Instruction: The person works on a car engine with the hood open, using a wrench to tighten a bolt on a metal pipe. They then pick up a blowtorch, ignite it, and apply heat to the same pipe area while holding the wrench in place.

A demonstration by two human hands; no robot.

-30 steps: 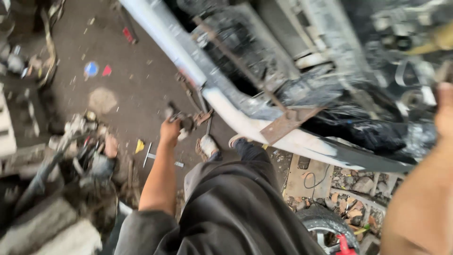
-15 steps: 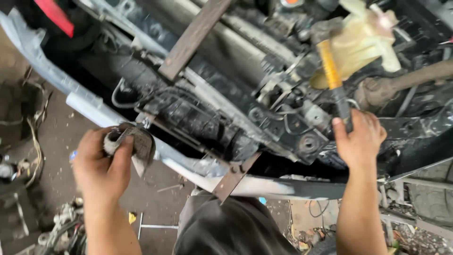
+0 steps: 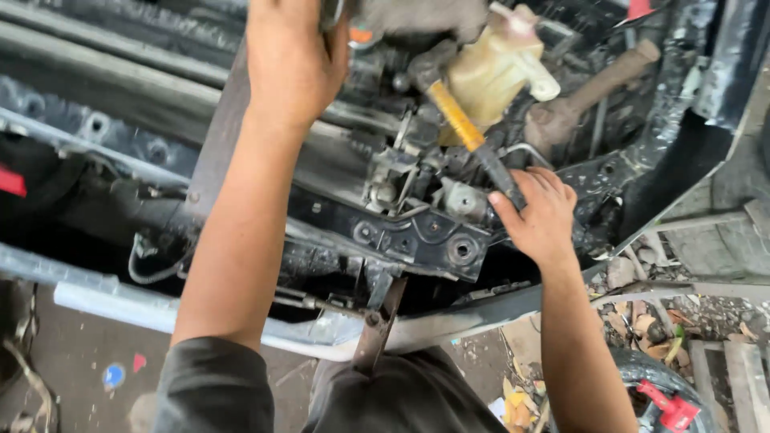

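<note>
My left hand [image 3: 293, 60] reaches up into the open front of a stripped car, fingers curled on a dark grey part [image 3: 417, 16] that the top edge of the view cuts off. My right hand [image 3: 539, 215] grips the black end of a hammer [image 3: 461, 124] with a yellow and black handle. The hammer's dark head lies against a yellowish plastic reservoir [image 3: 493, 68]. Below the handle sits a black bracket [image 3: 425, 232] with round holes and small metal fittings.
A rusty flat bar [image 3: 378, 329] hangs from the pale front crossbeam [image 3: 120, 301] near my body. A rusty pipe [image 3: 601, 76] runs up at the right. Dry leaves, a tyre [image 3: 642, 373] and a red tool [image 3: 670, 409] lie on the ground at lower right.
My left hand rose from the lower left by the crossbeam up into the engine bay, still closed on the part. My right hand kept the hammer, which now lies lower and nearer the centre.
</note>
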